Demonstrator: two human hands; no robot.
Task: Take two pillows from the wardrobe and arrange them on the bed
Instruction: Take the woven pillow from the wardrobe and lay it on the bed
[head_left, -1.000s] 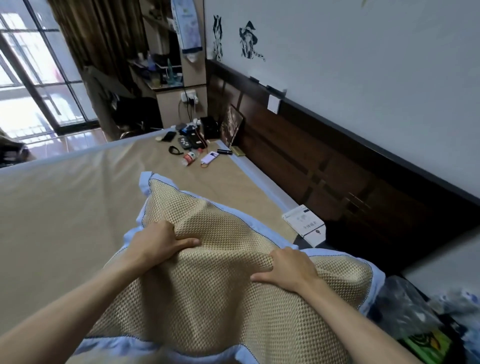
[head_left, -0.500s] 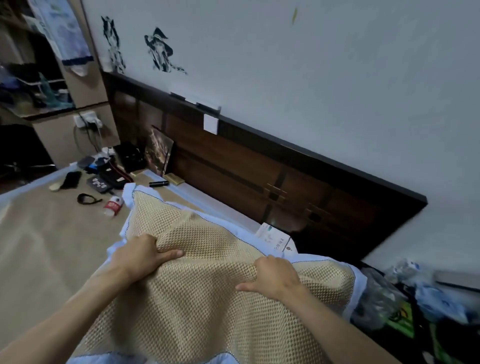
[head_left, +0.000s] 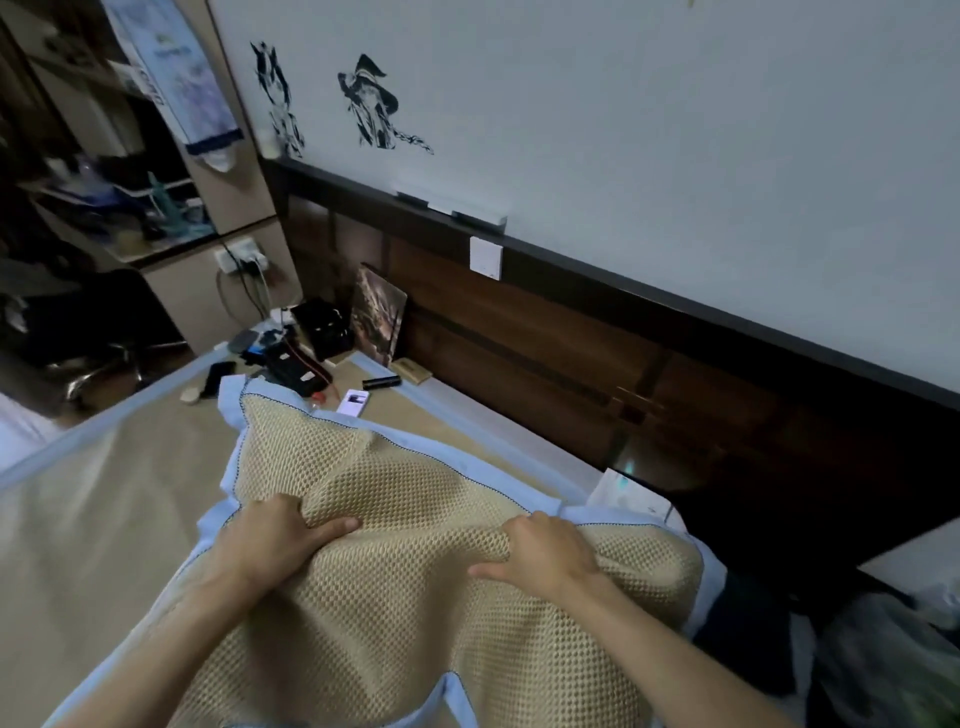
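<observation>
On the mat-covered bed (head_left: 93, 519) near the headboard (head_left: 571, 343), we clamped our left hand (head_left: 270, 540) and right hand (head_left: 545, 556) on 1 mesh pillow (head_left: 395, 613); it seemed soft, light, best bunched mid-top.

**Open mat to the left of the pillow, clutter at its far corner**

We take the pillow (head_left: 415, 571) as our landmark. To its left, the tan bed mat (head_left: 104, 519) lies bare and open. Beyond its far corner, we see small items (head_left: 291, 364) crowded together: dark devices, cables, a white card, a black cylinder. Behind them, a framed picture (head_left: 378, 314) leans on the dark headboard (head_left: 597, 364), which walls off the whole far side. Between the pillow's far edge and the headboard we see a narrow bare strip. At the pillow's right far corner sits a white box (head_left: 631, 493), just beside it. Right of the pillow, dark bags (head_left: 883, 660) fill the space.
</observation>
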